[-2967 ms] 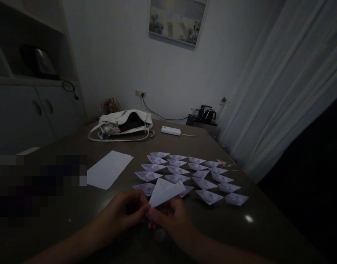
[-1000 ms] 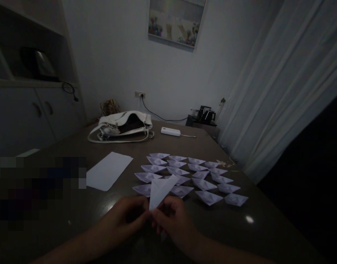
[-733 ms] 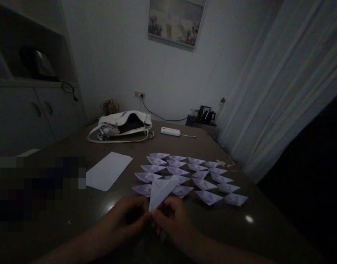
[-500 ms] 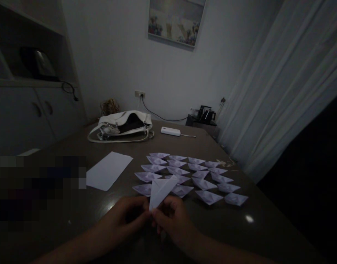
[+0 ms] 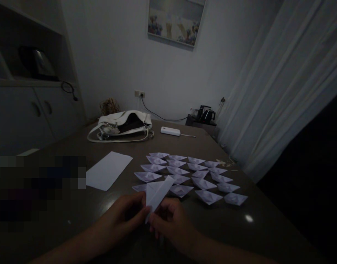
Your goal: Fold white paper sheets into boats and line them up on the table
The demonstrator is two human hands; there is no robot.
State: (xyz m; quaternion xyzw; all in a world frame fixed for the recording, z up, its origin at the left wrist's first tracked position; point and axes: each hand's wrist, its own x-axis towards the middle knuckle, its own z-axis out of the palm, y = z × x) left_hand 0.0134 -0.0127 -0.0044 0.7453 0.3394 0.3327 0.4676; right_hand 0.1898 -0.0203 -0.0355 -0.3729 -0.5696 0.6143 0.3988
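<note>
A partly folded sheet of white paper, triangular with a folded band along its right side, is held up between my two hands. My left hand pinches its lower left edge between thumb and fingers. Around its lower right edge, my right hand is closed, the thumb in front and the fingers behind. Just beyond stand several white folded paper boats in rows; the folded paper hides parts of the nearest ones at the left.
A stack of white paper lies left of the boats on the dark table. Farther back are an open white handbag and a white device with a short strap. A white curtain hangs at the right.
The folded paper has shifted slightly left and down, and its lower tip now shows below my fingers. Both hands keep hold of it; the boats have not moved.
</note>
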